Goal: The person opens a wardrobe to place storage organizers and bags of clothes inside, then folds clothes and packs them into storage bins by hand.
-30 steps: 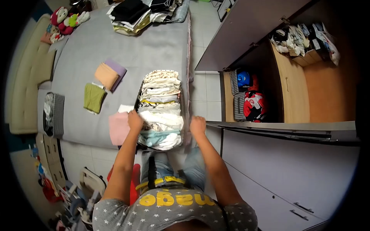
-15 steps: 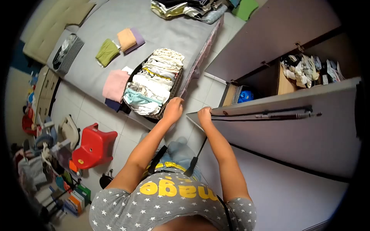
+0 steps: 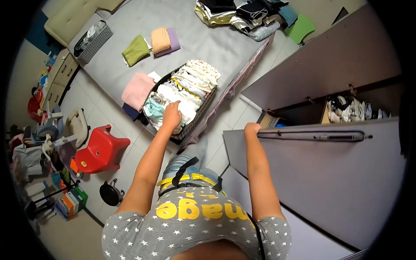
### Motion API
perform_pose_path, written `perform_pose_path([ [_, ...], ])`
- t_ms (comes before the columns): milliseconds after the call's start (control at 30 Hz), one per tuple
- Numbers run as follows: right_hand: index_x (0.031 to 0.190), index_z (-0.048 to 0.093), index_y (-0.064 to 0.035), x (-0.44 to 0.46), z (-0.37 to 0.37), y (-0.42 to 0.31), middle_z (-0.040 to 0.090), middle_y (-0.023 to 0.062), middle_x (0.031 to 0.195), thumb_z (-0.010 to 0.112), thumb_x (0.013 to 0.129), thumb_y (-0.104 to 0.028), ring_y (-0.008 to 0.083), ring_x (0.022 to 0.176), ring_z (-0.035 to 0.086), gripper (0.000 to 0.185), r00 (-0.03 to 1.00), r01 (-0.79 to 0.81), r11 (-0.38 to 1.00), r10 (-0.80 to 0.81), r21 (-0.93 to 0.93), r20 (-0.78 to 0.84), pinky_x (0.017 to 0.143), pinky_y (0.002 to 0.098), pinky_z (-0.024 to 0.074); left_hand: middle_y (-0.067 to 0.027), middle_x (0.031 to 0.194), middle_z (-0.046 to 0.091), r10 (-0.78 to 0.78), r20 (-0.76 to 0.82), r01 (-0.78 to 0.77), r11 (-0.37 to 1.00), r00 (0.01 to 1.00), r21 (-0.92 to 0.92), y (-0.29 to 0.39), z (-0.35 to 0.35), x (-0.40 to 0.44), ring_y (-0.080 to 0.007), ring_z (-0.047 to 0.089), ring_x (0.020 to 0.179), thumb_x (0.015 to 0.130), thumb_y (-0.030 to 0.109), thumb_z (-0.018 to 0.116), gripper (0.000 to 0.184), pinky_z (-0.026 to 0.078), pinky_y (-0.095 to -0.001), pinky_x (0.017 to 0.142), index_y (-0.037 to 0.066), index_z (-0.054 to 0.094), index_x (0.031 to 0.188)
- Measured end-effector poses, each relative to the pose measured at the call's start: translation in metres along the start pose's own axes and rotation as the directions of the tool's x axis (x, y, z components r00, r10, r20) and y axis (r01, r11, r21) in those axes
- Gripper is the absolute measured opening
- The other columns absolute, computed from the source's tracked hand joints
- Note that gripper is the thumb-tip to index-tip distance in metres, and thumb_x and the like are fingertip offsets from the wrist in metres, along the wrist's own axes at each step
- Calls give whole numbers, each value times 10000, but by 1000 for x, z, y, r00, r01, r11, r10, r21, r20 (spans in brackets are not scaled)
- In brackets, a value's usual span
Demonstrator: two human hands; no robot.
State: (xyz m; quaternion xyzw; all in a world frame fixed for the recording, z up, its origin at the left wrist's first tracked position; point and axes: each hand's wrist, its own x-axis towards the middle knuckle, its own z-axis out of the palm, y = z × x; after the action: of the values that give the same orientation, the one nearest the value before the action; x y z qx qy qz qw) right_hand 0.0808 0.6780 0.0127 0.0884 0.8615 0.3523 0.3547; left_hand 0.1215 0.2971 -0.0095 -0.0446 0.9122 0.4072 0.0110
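My left hand (image 3: 172,117) is over the near side of a dark-rimmed basket (image 3: 209,96), its fingers stretched toward the clothes. Whether the fingertips touch the fabric I cannot tell. Folded white clothes (image 3: 178,96) fill the basket in rows, with a light teal piece (image 3: 153,110) at the near left end. My right hand (image 3: 251,128) is curled over the edge of a grey wardrobe door (image 3: 316,164), near its corner. On that door a thin dark rod (image 3: 338,138) lies along the upper edge. Behind it, crumpled clothes (image 3: 346,109) show inside the wardrobe.
The basket stands at the edge of a grey bed (image 3: 125,26). Also on the bed are a pink folded cloth (image 3: 138,92), a green cloth (image 3: 136,50), an orange cloth (image 3: 160,39) and a clothes pile (image 3: 255,19). A red stool (image 3: 102,149) stands on the floor at left.
My left hand has moved from beside the basket's near end to above the clothes. My right hand stays at the door edge, and the door covers more of the wardrobe opening.
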Motion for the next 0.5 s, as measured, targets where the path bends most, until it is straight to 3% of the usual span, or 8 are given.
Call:
perform_pose_path([
  [67, 1012, 678, -167, 16, -10, 8, 643, 4, 1070, 588, 808, -256, 193, 928, 623, 241, 979, -57, 996, 42, 67, 202, 707, 433, 467, -159, 1094, 549, 0, 26, -4, 985, 1000, 170, -18, 15, 34, -337, 487, 1050, 729, 108, 563, 449, 381, -486, 894, 69, 504, 1173],
  [100, 1019, 677, -169, 22, -16, 12, 641, -2, 1075, 581, 814, -272, 179, 925, 624, 249, 950, -40, 998, 25, 40, 311, 722, 438, 469, -154, 1293, 435, -103, 116, 70, 962, 988, 264, -31, 26, 50, -337, 375, 1213, 752, 227, 580, 515, 291, -574, 960, 140, 469, 1247],
  [133, 1025, 673, -163, 37, -13, 14, 633, 7, 1089, 586, 810, -270, 186, 944, 615, 255, 916, -23, 999, 9, 30, 401, 745, 431, 465, -154, 1293, 435, -96, 117, 62, 963, 988, 262, -33, 27, 66, -337, 375, 1213, 752, 227, 580, 515, 291, -574, 960, 140, 469, 1247],
  [233, 1042, 659, -144, 85, 21, 21, 610, 32, 1130, 601, 801, -263, 208, 1001, 589, 275, 760, 54, 998, -28, -20, 650, 813, 408, 454, -118, 1491, 97, -575, 394, 379, 796, 717, 472, -54, 29, 99, -375, 89, 1357, 795, 440, 549, 649, 116, -634, 1024, 264, 315, 1374],
  [400, 1061, 639, -112, 141, 74, 38, 578, 80, 1182, 625, 786, -284, 250, 1084, 546, 325, 480, 257, 963, -54, -82, 876, 916, 376, 430, -100, 1497, 68, -611, 456, 495, 792, 647, 359, -84, 45, 111, -402, 81, 1350, 809, 393, 554, 623, 164, -630, 1018, 257, 318, 1369],
  [433, 1032, 630, -71, 129, 51, 44, 597, 109, 1125, 605, 797, -322, 273, 1012, 567, 345, 576, 64, 997, 7, -53, 817, 873, 363, 443, -92, 1499, 56, -612, 449, 524, 790, 651, 317, -89, 48, 111, -401, 79, 1350, 813, 376, 551, 608, 182, -621, 1019, 263, 324, 1366],
  [467, 1032, 630, -71, 132, 49, 49, 597, 109, 1125, 605, 797, -322, 273, 1012, 567, 345, 575, 75, 995, 4, -58, 818, 873, 363, 443, -92, 1499, 56, -622, 447, 533, 783, 643, 321, -88, 48, 114, -401, 79, 1350, 813, 376, 551, 608, 182, -621, 1019, 263, 324, 1366],
  [500, 1004, 621, -52, 145, 66, 58, 607, 117, 1070, 598, 802, -331, 274, 967, 571, 345, 456, 123, 992, -73, 18, 887, 840, 361, 451, -83, 1500, 53, -637, 462, 535, 771, 618, 346, -86, 48, 117, -401, 79, 1350, 815, 365, 545, 596, 193, -613, 1021, 269, 330, 1362],
])
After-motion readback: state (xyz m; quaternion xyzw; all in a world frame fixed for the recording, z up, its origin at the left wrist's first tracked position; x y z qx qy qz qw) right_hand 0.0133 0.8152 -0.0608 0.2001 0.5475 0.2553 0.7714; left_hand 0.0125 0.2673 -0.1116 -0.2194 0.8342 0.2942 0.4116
